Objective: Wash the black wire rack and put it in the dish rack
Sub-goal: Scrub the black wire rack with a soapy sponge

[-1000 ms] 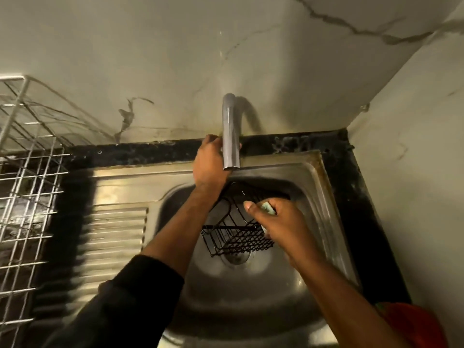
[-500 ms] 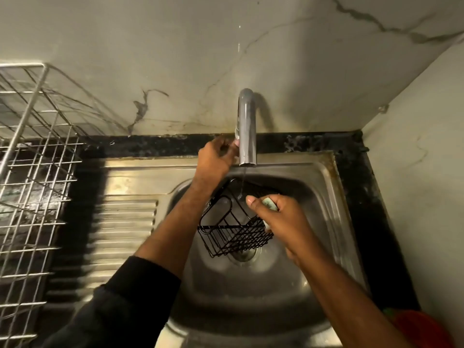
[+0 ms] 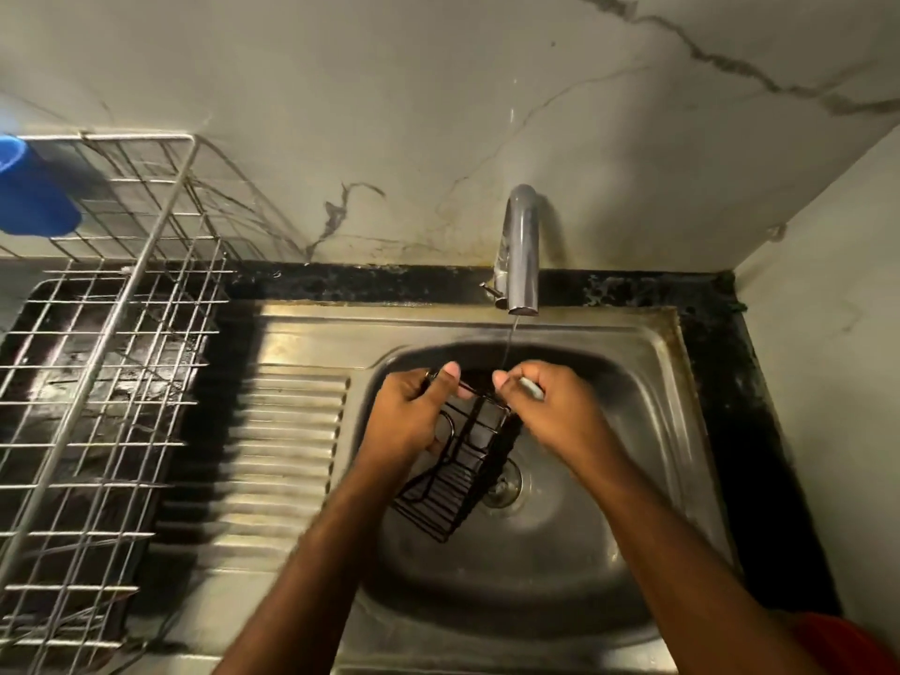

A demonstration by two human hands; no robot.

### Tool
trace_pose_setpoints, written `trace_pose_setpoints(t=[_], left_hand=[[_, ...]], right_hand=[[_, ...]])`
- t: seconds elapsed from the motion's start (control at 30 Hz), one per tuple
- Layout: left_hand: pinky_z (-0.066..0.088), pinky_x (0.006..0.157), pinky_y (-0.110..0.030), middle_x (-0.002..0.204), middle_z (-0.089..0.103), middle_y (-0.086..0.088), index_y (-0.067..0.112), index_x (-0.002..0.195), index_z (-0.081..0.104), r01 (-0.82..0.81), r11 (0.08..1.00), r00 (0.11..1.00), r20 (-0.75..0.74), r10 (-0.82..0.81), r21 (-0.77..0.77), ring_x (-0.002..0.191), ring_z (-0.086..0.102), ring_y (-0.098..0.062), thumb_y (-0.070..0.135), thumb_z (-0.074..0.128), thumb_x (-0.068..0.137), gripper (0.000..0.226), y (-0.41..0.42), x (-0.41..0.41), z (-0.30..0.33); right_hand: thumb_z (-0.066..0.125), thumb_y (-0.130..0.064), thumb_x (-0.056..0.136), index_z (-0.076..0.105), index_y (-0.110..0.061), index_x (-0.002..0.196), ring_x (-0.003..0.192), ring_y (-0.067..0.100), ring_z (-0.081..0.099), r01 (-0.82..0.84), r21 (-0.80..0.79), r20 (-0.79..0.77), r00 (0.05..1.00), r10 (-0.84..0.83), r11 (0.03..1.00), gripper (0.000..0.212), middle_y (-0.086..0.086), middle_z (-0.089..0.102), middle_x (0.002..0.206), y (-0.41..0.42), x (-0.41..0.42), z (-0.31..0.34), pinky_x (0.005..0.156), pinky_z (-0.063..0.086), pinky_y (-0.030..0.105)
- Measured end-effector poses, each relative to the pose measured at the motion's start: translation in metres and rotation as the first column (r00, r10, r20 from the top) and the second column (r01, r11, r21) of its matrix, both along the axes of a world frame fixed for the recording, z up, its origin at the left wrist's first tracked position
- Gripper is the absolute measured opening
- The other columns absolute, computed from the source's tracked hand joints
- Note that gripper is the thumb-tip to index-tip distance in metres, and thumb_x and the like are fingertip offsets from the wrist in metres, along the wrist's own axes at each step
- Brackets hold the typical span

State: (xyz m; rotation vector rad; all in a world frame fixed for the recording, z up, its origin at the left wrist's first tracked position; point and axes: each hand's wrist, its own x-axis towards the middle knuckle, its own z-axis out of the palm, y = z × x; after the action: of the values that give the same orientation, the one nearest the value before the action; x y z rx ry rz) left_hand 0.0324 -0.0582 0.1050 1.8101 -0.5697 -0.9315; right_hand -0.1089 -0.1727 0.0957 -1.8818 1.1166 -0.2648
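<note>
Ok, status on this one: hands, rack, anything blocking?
Left hand gripping black wire rack over sink. Right hand holds pale scrubber at its top edge. Tap running thin. Dish rack at left, path unobstructed.

The faucet (image 3: 520,250) overhangs the basin's (image 3: 633,431) far edge. The ribbed drainboard (image 3: 287,445) lies bare between basin and dish rack (image 3: 97,362), whose top is open.
</note>
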Motion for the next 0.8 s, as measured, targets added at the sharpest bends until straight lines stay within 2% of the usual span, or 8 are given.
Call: trace_pose_setpoints(t=[0.1, 0.23, 0.3, 0.43, 0.53, 0.63, 0.73, 0.8], left_hand=[[0.044, 0.043, -0.019, 0.055, 0.067, 0.003, 0.01, 0.084, 0.073, -0.002, 0.998, 1.0, 0.007, 0.003, -0.07, 0.045, 0.057, -0.006, 0.036, 0.055, 0.102, 0.036, 0.023, 0.001, 0.005], [0.041, 0.043, -0.015, 0.056, 0.066, 0.007, 0.011, 0.085, 0.071, -0.004, 0.992, 0.998, 0.056, 0.011, -0.125, 0.045, 0.058, -0.001, 0.037, 0.054, 0.101, 0.034, 0.042, -0.001, 0.012], [0.035, 0.039, -0.017, 0.05, 0.057, 0.008, 0.012, 0.082, 0.07, -0.041, 0.987, 0.998, 0.047, 0.049, -0.158, 0.039, 0.047, -0.002, 0.044, 0.055, 0.098, 0.039, 0.049, -0.002, 0.013], [0.035, 0.044, -0.034, 0.062, 0.053, -0.012, 0.009, 0.081, 0.065, -0.083, 0.976, 0.997, -0.015, 0.082, -0.203, 0.047, 0.043, -0.022, 0.073, 0.057, 0.087, 0.065, 0.058, 0.002, 0.006], [0.054, 0.052, -0.053, 0.069, 0.065, -0.02, 0.016, 0.084, 0.066, -0.019, 0.981, 0.998, 0.056, 0.031, -0.193, 0.057, 0.059, -0.04, 0.072, 0.056, 0.089, 0.057, 0.062, 0.006, 0.001], [0.057, 0.061, -0.062, 0.08, 0.071, -0.017, 0.024, 0.088, 0.065, 0.056, 0.982, 0.994, 0.101, -0.038, -0.181, 0.073, 0.07, -0.041, 0.063, 0.056, 0.094, 0.04, 0.063, 0.005, -0.001], [0.057, 0.054, -0.045, 0.078, 0.072, -0.008, 0.03, 0.085, 0.064, 0.085, 0.974, 0.992, 0.109, -0.063, -0.209, 0.071, 0.072, -0.032, 0.05, 0.058, 0.099, 0.025, 0.061, 0.005, 0.004], [0.051, 0.051, -0.029, 0.07, 0.069, -0.001, 0.025, 0.082, 0.063, 0.08, 0.965, 0.992, 0.11, -0.053, -0.251, 0.062, 0.068, -0.021, 0.043, 0.057, 0.1, 0.026, 0.06, 0.006, 0.006]], right_hand=[[0.06, -0.044, 0.095, 0.072, -0.021, 0.098, 0.085, 0.012, 0.063, 0.069, -0.141, 0.035, 0.997, -0.065, 0.988, 0.026, -0.004, 0.069, 0.091, -0.006, 0.009, 0.006, 0.068, 0.043, 0.022], [0.051, -0.035, 0.102, 0.068, -0.029, 0.116, 0.104, 0.008, 0.061, 0.099, 0.241, 0.223, 0.963, -0.155, 0.965, 0.023, -0.008, 0.067, 0.113, -0.009, 0.022, 0.007, 0.088, 0.053, 0.029], [0.051, -0.024, 0.103, 0.07, -0.028, 0.113, 0.098, 0.01, 0.061, 0.106, 0.375, 0.285, 0.932, -0.224, 0.921, 0.022, -0.003, 0.067, 0.112, -0.011, 0.027, 0.007, 0.082, 0.053, 0.028], [0.05, -0.015, 0.102, 0.071, -0.016, 0.105, 0.077, 0.01, 0.058, 0.134, 0.641, 0.366, 0.812, -0.454, 0.756, 0.021, 0.006, 0.066, 0.097, -0.016, 0.041, 0.008, 0.063, 0.048, 0.02], [0.046, -0.015, 0.103, 0.069, -0.009, 0.107, 0.072, 0.009, 0.061, 0.018, 0.752, 0.419, 0.759, -0.498, 0.659, 0.024, 0.007, 0.067, 0.094, -0.018, 0.047, 0.013, 0.061, 0.049, 0.018], [0.044, -0.013, 0.102, 0.065, -0.004, 0.114, 0.071, 0.009, 0.062, -0.013, 0.825, 0.438, 0.647, -0.624, 0.566, 0.025, 0.009, 0.067, 0.09, -0.024, 0.046, 0.019, 0.06, 0.049, 0.018], [0.039, -0.014, 0.105, 0.063, -0.006, 0.122, 0.085, 0.013, 0.064, -0.063, 0.71, 0.436, 0.821, -0.368, 0.701, 0.031, 0.012, 0.067, 0.107, -0.016, 0.037, 0.02, 0.075, 0.051, 0.025], [0.04, -0.01, 0.104, 0.065, -0.014, 0.125, 0.107, 0.013, 0.065, -0.086, 0.61, 0.44, 0.864, -0.246, 0.788, 0.032, 0.004, 0.069, 0.122, -0.005, 0.029, 0.023, 0.094, 0.05, 0.031]])
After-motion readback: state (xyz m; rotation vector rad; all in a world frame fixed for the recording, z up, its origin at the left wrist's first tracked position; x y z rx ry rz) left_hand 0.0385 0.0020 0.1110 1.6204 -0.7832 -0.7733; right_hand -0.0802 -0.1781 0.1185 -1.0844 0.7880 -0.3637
